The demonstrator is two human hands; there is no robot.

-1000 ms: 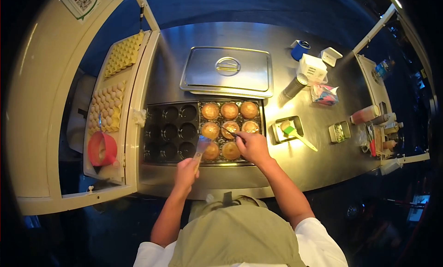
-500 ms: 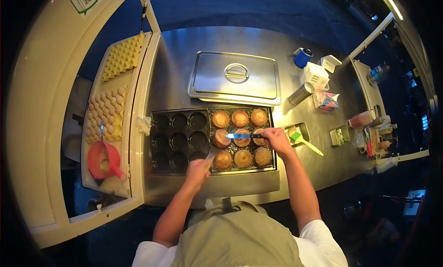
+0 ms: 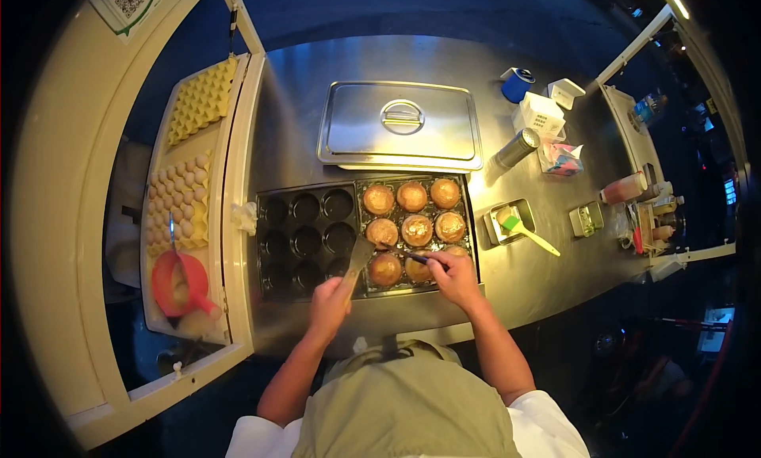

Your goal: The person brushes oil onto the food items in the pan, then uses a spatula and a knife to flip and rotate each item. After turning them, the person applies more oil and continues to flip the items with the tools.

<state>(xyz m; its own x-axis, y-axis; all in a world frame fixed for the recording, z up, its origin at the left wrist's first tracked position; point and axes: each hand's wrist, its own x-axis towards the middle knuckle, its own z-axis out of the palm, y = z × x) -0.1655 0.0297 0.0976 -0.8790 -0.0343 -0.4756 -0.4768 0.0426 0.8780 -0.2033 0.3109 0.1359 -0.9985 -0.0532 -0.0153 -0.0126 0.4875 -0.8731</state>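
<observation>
My left hand point(image 3: 331, 306) is closed around the handle of a flat metal scraper point(image 3: 361, 253), whose blade rests near the left edge of the cakes. My right hand point(image 3: 456, 279) grips the black handle of a narrow spatula point(image 3: 417, 258); its tip lies between the middle and front rows. Under the tools is a black mould pan point(image 3: 339, 207) with round wells. Golden-brown round cakes fill its right half, among them a back-row cake point(image 3: 411, 196), a middle-row cake point(image 3: 416, 230) and a front-row cake point(image 3: 385, 269). My right hand partly hides the front right cakes.
Behind the pan lies a lidded steel tray point(image 3: 400, 125). To the right stand a metal shaker point(image 3: 517, 150), a steel container point(image 3: 507, 212) with a green brush point(image 3: 533, 235), and a white box point(image 3: 541, 113). Egg trays point(image 3: 181, 190) and a red ladle-like pot point(image 3: 178, 285) sit left.
My right hand and the spatula have moved toward me, from the middle row to the front row. The scraper in my left hand has swung further up over the pan.
</observation>
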